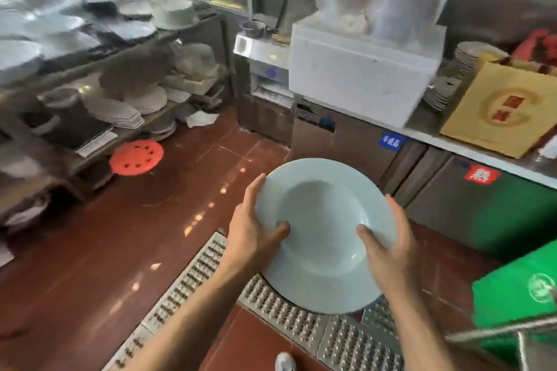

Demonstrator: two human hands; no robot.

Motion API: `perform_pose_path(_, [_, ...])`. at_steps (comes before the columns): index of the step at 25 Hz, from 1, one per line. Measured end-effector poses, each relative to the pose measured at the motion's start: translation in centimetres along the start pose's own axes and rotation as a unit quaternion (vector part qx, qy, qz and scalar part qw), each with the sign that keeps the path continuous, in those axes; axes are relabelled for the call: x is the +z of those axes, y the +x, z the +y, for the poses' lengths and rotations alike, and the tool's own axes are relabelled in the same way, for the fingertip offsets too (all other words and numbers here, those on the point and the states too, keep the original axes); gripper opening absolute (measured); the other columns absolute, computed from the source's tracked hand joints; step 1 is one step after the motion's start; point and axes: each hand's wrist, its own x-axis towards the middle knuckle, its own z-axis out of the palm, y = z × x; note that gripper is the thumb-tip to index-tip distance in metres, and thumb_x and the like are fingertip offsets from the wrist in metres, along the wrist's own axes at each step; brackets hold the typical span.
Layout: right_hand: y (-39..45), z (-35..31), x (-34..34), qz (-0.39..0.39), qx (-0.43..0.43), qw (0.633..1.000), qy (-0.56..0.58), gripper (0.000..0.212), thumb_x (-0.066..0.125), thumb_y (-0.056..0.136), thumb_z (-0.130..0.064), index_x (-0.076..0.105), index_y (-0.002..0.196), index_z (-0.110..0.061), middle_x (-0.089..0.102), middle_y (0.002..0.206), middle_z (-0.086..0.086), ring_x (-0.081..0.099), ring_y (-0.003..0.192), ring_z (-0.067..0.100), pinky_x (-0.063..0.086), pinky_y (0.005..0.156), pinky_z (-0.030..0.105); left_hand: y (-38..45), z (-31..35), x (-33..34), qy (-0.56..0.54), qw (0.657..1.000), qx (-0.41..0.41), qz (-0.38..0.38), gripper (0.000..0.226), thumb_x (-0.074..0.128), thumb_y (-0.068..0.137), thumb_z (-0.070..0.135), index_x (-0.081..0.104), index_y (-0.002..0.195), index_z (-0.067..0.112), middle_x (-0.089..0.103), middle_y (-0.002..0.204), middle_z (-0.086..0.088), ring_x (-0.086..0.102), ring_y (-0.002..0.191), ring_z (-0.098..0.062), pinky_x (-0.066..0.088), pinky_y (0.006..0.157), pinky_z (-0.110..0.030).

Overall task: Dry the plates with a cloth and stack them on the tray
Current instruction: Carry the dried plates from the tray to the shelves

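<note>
Pale blue plate [324, 235] held in the air over the red floor [90, 265] and metal drain grate [286, 313], tilted face-up toward the camera. Left hand [250, 235] grips rim at 9 o'clock, right hand [388, 253] at 3 o'clock; both thumbs lie on the inner face, fingers wrapped behind.

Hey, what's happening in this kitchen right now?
A person is standing on the red tiled floor holding one pale blue deep plate in both hands, over a metal drain grate. The left hand grips its left rim and the right hand grips the right rim, thumbs lying inside the plate. No cloth or tray shows in this view. More stacked dishes sit on the shelves to the left.
</note>
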Motion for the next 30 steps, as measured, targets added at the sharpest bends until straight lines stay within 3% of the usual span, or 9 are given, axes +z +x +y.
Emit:
perform_pose_path(3, [4.2, -1.9, 6.3, -0.098, -0.034, 0.994, 0.014, 0.073, 0.078, 0.086, -0.008, 0.047, 0.151, -0.025, 0.057, 0.136, -0.008, 0.055, 0.114, 0.004, 0.047, 0.098, 0.032, 1.9, -1.4, -4.0, 0.019, 0.995, -0.024, 0.091, 0.093, 0.079, 0.073, 0.02, 0.032, 0.149, 0.044, 0.054, 0.138, 0.008, 0.054, 0.122, -0.02, 0.044, 0.107, -0.038])
perform_pose_path(6, [7.0, -4.4, 13.2, -0.196, -0.077, 0.978, 0.009, 0.074, 0.078, 0.087, -0.011, 0.045, 0.152, -0.027, 0.057, 0.141, -0.006, 0.055, 0.119, 0.011, 0.047, 0.099, 0.034, 3.2, -3.1, -8.1, 0.016, 0.979, -0.08, 0.189, 0.094, 0.08, 0.074, 0.018, 0.031, 0.148, 0.048, 0.055, 0.134, 0.008, 0.056, 0.118, -0.017, 0.045, 0.105, -0.033])
perform_pose_path(10, [7.8, -8.3, 22.6, -0.308, -0.125, 0.943, 0.008, 0.075, 0.078, 0.086, -0.014, 0.045, 0.151, -0.029, 0.053, 0.132, -0.016, 0.052, 0.116, 0.006, 0.043, 0.102, 0.031, 3.6, -6.3, -14.1, 0.009, 0.944, -0.143, 0.296, 0.094, 0.081, 0.073, 0.02, 0.031, 0.147, 0.051, 0.056, 0.131, 0.008, 0.056, 0.111, -0.01, 0.04, 0.086, -0.008])
perform_pose_path(14, [7.1, -12.9, 32.7, -0.389, -0.156, 0.908, 0.008, 0.074, 0.077, 0.087, -0.02, 0.043, 0.151, -0.035, 0.05, 0.128, -0.021, 0.049, 0.115, 0.006, 0.039, 0.098, 0.027, 4.5, -9.3, -21.3, 0.009, 0.911, -0.172, 0.374, 0.094, 0.081, 0.074, 0.02, 0.032, 0.149, 0.048, 0.055, 0.135, 0.009, 0.055, 0.114, -0.013, 0.043, 0.097, -0.024])
perform_pose_path(18, [5.2, -17.7, 43.2, -0.444, -0.167, 0.881, 0.011, 0.074, 0.076, 0.089, -0.025, 0.04, 0.152, -0.04, 0.05, 0.124, -0.024, 0.05, 0.112, 0.008, 0.04, 0.094, 0.03, 6.3, -13.2, -29.8, 0.016, 0.89, -0.183, 0.418, 0.095, 0.081, 0.074, 0.021, 0.031, 0.151, 0.044, 0.054, 0.135, 0.007, 0.052, 0.118, -0.017, 0.043, 0.102, -0.031])
perform_pose_path(23, [2.5, -24.3, 56.3, -0.478, -0.168, 0.862, 0.023, 0.074, 0.075, 0.09, -0.024, 0.038, 0.152, -0.041, 0.051, 0.126, -0.018, 0.05, 0.113, 0.011, 0.041, 0.095, 0.032, 9.7, -17.8, -42.1, 0.024, 0.872, -0.197, 0.448, 0.096, 0.081, 0.074, 0.023, 0.028, 0.151, 0.046, 0.051, 0.131, 0.009, 0.05, 0.116, -0.014, 0.037, 0.096, -0.026])
perform_pose_path(30, [1.7, -31.7, 73.6, -0.517, -0.195, 0.833, 0.03, 0.073, 0.076, 0.089, -0.021, 0.042, 0.151, -0.038, 0.052, 0.129, -0.022, 0.05, 0.115, 0.005, 0.038, 0.093, 0.021, 16.0, -22.7, -55.8, 0.03, 0.847, -0.205, 0.489, 0.096, 0.08, 0.075, 0.019, 0.03, 0.152, 0.043, 0.048, 0.131, 0.017, 0.047, 0.118, -0.012, 0.036, 0.097, -0.026])
